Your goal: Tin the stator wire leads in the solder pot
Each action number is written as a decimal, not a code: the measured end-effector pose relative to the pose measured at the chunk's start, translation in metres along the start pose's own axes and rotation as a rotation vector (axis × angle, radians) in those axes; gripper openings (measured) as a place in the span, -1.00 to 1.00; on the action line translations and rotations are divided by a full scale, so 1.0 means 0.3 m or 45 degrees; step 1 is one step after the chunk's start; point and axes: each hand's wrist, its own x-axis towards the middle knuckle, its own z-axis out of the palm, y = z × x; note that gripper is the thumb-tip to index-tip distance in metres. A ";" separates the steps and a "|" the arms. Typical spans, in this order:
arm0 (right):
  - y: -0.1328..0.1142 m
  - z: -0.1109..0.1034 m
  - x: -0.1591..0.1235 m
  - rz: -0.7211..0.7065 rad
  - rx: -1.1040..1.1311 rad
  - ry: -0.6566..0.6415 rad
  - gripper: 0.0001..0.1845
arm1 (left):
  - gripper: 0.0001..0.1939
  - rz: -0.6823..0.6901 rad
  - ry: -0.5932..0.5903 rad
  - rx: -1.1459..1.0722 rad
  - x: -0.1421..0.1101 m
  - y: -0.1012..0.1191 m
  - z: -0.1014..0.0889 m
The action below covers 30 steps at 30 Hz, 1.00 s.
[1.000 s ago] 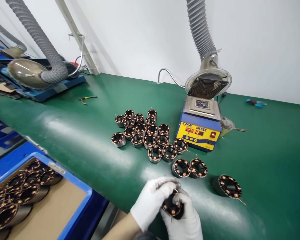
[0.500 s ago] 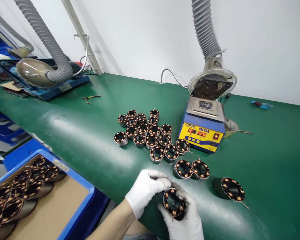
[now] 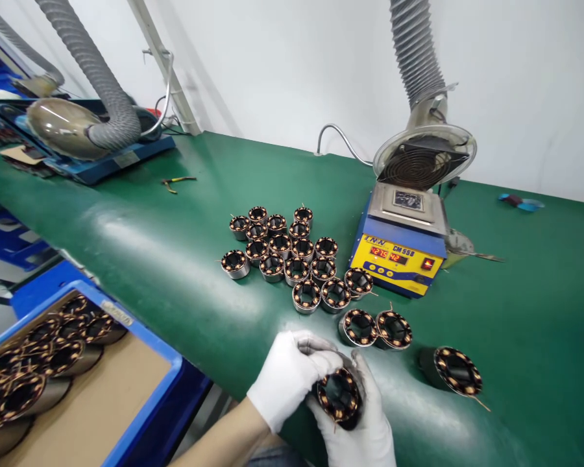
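A motor stator (image 3: 339,414), a dark ring with copper coils inside, is held low at the front of the bench with its open face tilted toward me. My right hand (image 3: 367,428), in a white glove, wraps around its right side and underside. The fingers of my gloved left hand (image 3: 289,370) are closed against its upper left rim; their tips are partly hidden. A short copper lead pokes out at the ring's lower edge. Just beyond my hands stand two stators, one (image 3: 358,342) beside another (image 3: 395,345). A single stator (image 3: 431,371) stands farther right, its lead pointing outward.
Several more stators (image 3: 299,275) stand grouped mid-bench on the green top (image 3: 185,285). Behind them on the right is a blue-and-yellow solder pot (image 3: 394,259) under an extraction hood (image 3: 425,155). A blue bin (image 3: 168,370) of stators sits lower left. Yellow-handled cutters (image 3: 178,180) lie farther back.
The view has shifted slightly. My left fingers have moved a little farther over the stator's upper rim, and the stator has turned slightly in my hands.
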 end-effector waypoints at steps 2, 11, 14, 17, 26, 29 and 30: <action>-0.002 -0.001 0.002 -0.020 -0.031 0.005 -0.09 | -0.89 0.042 0.025 0.012 -0.001 -0.001 -0.003; -0.008 -0.010 0.007 -0.086 -0.117 0.023 -0.09 | -0.87 0.019 -0.078 -0.017 0.014 0.013 0.022; -0.015 -0.014 0.007 -0.058 -0.142 0.013 -0.14 | -0.82 0.026 0.066 -0.359 0.027 0.001 -0.003; -0.021 -0.014 0.009 -0.079 -0.115 0.017 -0.30 | -0.70 0.090 0.070 -0.287 0.027 -0.001 -0.060; -0.013 -0.013 0.011 -0.145 -0.090 0.004 -0.40 | -0.83 0.393 -0.245 0.310 0.044 -0.024 -0.080; -0.010 -0.017 0.012 -0.114 -0.107 0.031 -0.32 | -0.82 0.322 -0.082 0.083 0.048 -0.050 -0.096; -0.010 -0.018 0.014 -0.122 -0.131 0.048 -0.31 | -0.81 0.306 -0.033 0.039 0.047 -0.057 -0.105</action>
